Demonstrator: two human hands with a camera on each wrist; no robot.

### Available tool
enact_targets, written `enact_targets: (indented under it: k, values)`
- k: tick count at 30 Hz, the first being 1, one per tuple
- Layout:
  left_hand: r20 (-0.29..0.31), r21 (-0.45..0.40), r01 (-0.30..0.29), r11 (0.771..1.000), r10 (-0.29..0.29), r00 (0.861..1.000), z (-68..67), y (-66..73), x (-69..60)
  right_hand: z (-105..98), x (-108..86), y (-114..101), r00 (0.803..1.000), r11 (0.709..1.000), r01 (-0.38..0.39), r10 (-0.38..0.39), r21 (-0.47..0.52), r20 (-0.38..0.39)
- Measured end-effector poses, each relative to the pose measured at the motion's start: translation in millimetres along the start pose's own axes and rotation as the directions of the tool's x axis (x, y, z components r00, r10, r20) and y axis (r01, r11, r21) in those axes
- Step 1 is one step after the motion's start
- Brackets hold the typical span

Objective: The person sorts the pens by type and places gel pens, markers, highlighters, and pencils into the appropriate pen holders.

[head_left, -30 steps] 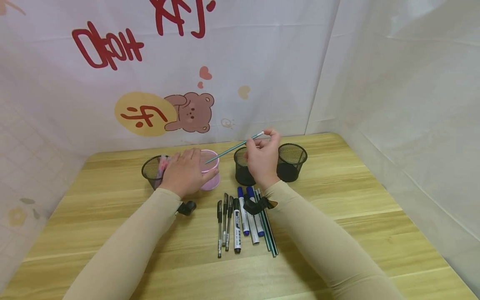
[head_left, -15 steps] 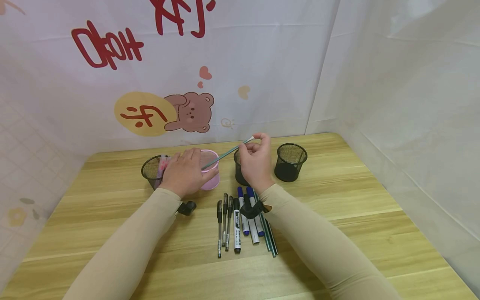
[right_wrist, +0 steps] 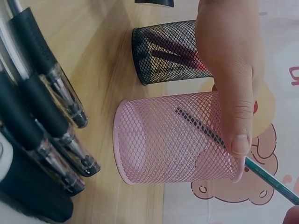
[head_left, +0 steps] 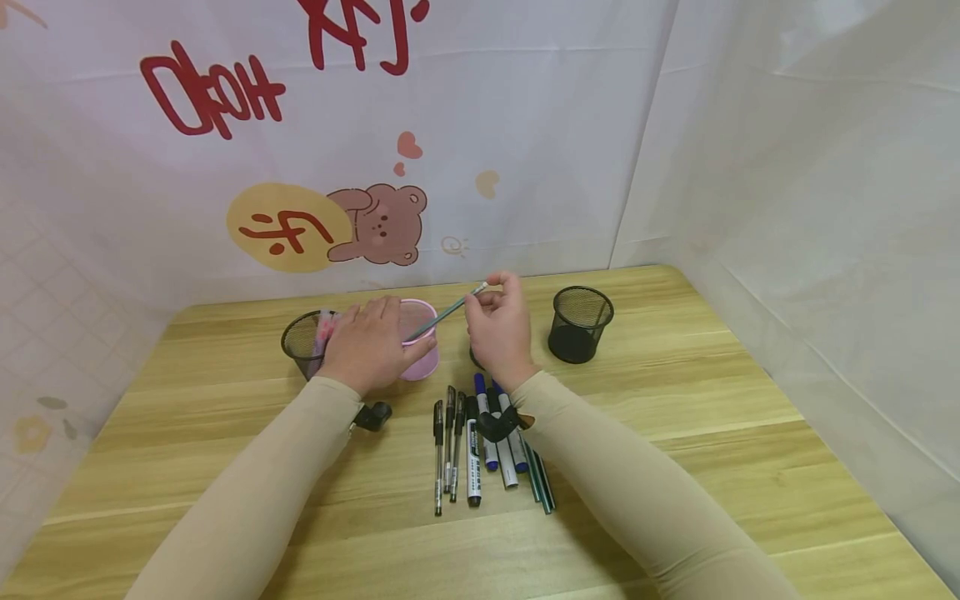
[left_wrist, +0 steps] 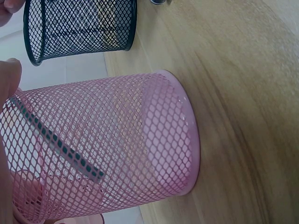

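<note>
The right hand [head_left: 501, 333] pinches the white-tipped end of a green pencil [head_left: 450, 310]. The pencil slants down to the left, and its lower part is inside the pink mesh cup [right_wrist: 163, 140], seen through the mesh in both wrist views. The left hand [head_left: 367, 346] rests over the pink cup's rim, its thumb [right_wrist: 240, 121] along the near side. Left of it, partly covered by that hand, a black mesh cup [head_left: 302, 342] holds pinkish items. Another black cup is mostly hidden behind the right hand.
A third black mesh cup [head_left: 581, 325] stands at the right. In front lie several black pens [head_left: 438, 458], a black marker [head_left: 473, 458], blue-capped markers [head_left: 489, 446] and green pencils [head_left: 542, 479]. A printed cloth [head_left: 562, 167] hangs behind the table.
The right hand has moved left and slightly down, carrying the pencil, whose lower end has gone into the pink cup. The left hand has stayed in place.
</note>
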State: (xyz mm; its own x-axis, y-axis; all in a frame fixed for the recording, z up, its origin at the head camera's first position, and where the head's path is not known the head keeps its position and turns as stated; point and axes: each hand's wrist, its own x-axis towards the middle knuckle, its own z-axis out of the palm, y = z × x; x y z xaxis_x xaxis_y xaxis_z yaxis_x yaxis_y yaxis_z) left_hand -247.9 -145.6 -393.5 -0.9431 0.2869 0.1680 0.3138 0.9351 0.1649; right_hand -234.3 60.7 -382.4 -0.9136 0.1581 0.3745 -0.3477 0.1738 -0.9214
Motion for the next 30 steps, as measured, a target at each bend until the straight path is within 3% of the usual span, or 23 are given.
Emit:
enact_targets:
  k: [6,19,30]
  values:
    - [0.0,0.001,-0.001,1.0,0.001,1.0,0.3,-0.3,0.1,1.7,-2.4,-2.0,0.999,0.998,-0.032,0.033,-0.05,0.03]
    - [0.002,-0.007,-0.003,1.0,0.003,1.0,-1.3,1.0,-0.5,3.4,-6.2,-3.4,0.998,0.986,-0.001,0.011,-0.165,0.059]
    - [-0.005,-0.008,-0.011,1.0,0.011,1.0,-2.8,1.6,-1.6,1.9,-8.5,-4.0,0.993,0.981,-0.042,0.062,-0.189,0.101]
